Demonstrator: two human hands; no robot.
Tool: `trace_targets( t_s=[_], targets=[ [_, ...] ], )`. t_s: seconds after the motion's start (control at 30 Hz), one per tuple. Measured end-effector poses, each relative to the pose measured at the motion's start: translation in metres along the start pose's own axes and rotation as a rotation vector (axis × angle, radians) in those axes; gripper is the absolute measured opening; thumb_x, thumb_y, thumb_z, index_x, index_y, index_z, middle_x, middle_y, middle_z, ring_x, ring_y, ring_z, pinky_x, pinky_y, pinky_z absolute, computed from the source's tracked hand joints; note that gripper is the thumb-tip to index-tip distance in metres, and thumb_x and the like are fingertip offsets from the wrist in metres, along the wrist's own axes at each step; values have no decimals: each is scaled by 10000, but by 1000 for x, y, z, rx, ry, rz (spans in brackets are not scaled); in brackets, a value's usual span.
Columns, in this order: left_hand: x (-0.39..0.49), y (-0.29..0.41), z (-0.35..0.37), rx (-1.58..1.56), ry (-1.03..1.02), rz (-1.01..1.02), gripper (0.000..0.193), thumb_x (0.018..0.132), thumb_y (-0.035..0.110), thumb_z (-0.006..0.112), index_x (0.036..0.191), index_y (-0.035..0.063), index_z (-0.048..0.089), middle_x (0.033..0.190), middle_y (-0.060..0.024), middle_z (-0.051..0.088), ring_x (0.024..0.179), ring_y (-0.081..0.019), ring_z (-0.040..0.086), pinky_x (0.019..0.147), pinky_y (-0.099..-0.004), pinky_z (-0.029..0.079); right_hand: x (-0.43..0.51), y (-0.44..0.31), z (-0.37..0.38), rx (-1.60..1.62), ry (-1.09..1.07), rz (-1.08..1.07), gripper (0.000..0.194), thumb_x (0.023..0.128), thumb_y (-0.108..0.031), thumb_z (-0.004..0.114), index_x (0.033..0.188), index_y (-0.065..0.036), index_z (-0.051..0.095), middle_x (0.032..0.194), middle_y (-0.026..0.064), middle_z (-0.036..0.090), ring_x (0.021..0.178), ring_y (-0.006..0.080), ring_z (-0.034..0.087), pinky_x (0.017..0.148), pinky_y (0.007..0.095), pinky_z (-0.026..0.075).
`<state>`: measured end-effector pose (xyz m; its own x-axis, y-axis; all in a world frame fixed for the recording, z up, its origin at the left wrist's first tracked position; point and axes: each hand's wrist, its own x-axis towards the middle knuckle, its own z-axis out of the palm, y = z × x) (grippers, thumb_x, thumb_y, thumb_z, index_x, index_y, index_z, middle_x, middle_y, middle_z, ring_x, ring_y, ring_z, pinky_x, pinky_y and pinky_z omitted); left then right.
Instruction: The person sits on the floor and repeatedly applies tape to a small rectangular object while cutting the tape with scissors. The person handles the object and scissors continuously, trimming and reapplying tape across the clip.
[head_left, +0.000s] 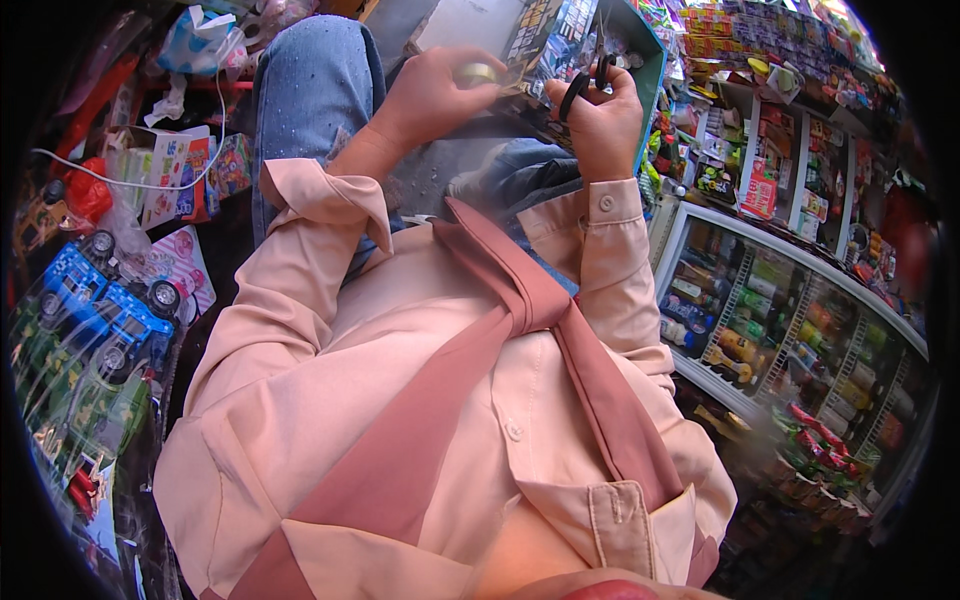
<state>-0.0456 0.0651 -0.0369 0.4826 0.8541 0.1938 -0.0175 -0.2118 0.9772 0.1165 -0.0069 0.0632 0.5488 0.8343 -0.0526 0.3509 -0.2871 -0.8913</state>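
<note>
My left hand (439, 88) is curled around a small roll of tape (477, 73), thumb and fingertips meeting at its right side. In my right hand (613, 112) I hold a pair of scissors by its black handles (574, 96), with the blades pointing up and away from me. Between and beyond both hands is a dark printed cardboard box (536, 37), covered in writing. My left fingertips are close to its near edge; contact is hard to make out. A teal-sided bin (654, 64) stands just right of my right hand, with small glossy packets inside.
At left lie blue toy trucks (112, 292), an open carton of goods (161, 172) and a white cable (150, 186). To the right stand a glass-fronted drinks cooler (780, 315) and shelves of packaged goods (787, 150). My bent knee (315, 75) rises beside my left hand.
</note>
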Motion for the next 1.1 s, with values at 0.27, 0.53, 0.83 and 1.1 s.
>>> trace_targets(
  t_s=[0.27, 0.53, 0.83, 1.1],
  targets=[
    [0, 4, -1, 16, -33, 13, 213, 826, 176, 680, 1000, 59, 716, 815, -41, 656, 730, -112, 583, 673, -248, 492, 4, 15, 0, -202, 26, -88, 522, 709, -120, 859, 1090, 4, 525, 788, 56, 680, 685, 94, 628, 618, 222, 517],
    [2, 4, 3, -110, -66, 38, 194, 845, 177, 687, 982, 40, 702, 829, 2, 653, 764, -50, 565, 697, -220, 476, 4, 23, 2, -377, 78, -212, 540, 672, -122, 825, 1102, 7, 526, 802, 68, 695, 703, 126, 654, 653, 266, 527],
    [-1, 2, 6, -148, -86, -79, 181, 852, 152, 685, 1005, 56, 694, 853, 14, 641, 781, -41, 554, 698, -207, 466, 0, 4, -4, -54, -47, 39, 491, 707, -130, 869, 1052, -12, 539, 784, 75, 688, 620, 110, 649, 502, 218, 498],
    [-1, 4, 12, -245, -18, -36, 225, 863, 106, 670, 1081, 55, 677, 851, 28, 626, 772, -24, 538, 693, -179, 457, 3, -5, -6, 116, -33, 159, 501, 699, -133, 884, 1042, -31, 532, 761, 55, 666, 537, 86, 594, 443, 176, 431]
  ],
)
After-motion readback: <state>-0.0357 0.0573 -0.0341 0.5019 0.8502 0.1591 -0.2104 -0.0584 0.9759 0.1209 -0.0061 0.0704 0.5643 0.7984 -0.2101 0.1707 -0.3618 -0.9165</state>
